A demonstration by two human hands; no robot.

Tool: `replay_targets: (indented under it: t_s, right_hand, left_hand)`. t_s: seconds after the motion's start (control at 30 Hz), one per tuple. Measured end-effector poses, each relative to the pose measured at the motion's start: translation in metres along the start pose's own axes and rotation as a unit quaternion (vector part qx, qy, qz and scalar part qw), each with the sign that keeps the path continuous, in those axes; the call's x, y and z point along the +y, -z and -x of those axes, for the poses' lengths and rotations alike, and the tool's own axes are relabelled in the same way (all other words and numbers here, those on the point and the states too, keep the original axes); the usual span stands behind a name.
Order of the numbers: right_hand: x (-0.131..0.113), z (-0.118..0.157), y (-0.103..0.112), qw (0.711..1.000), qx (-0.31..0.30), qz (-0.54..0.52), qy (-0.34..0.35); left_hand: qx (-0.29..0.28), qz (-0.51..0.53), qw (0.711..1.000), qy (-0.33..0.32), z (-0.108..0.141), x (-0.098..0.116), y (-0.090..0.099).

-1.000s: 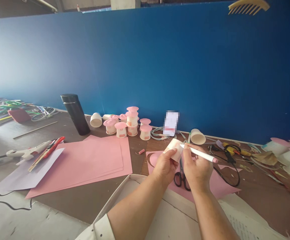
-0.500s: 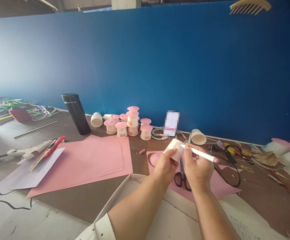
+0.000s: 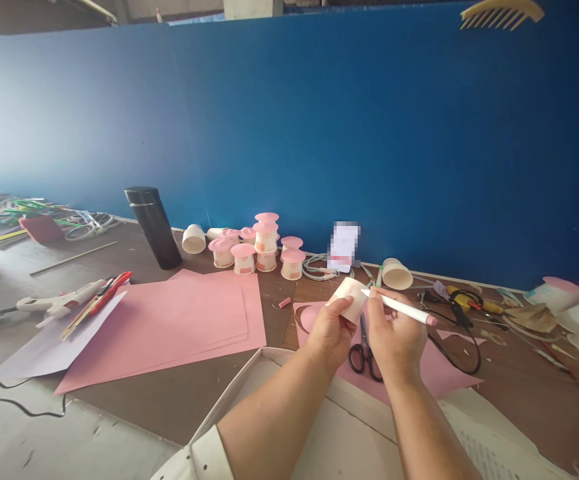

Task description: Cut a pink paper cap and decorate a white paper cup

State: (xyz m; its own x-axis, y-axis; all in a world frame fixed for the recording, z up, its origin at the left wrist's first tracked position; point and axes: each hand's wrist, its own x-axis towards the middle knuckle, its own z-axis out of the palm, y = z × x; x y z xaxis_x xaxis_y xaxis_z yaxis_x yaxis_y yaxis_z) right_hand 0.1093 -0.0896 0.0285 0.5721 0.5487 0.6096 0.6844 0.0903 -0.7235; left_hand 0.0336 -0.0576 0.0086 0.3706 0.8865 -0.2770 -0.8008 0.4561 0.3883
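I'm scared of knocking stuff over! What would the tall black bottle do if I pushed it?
The black bottle is tall and narrow, so a push near its lid might tip it. Its sides look round, so it could roll once down. They look hard too, so they probably wouldn't squash.

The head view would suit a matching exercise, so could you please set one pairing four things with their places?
Things:
1. Marker
2. Scissors
3. Black bottle
4. Comb

Places:
A. Near the top of the blue board
B. Left of the pink-topped cups in the picture
C. In the right hand
D. Lying on pink paper

Right pairs: 1-C, 2-D, 3-B, 4-A
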Motion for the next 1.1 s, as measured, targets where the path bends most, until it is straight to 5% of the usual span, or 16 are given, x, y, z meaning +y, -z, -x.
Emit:
replay_targets:
  t_s: [1.1]
  right_hand:
    - [0.0010, 0.0001, 0.0004, 1.000, 0.011, 0.016, 0.017]
  left_hand:
    - [-0.002, 0.012, 1.000, 0.002, 0.0029, 0.0020, -0.0028]
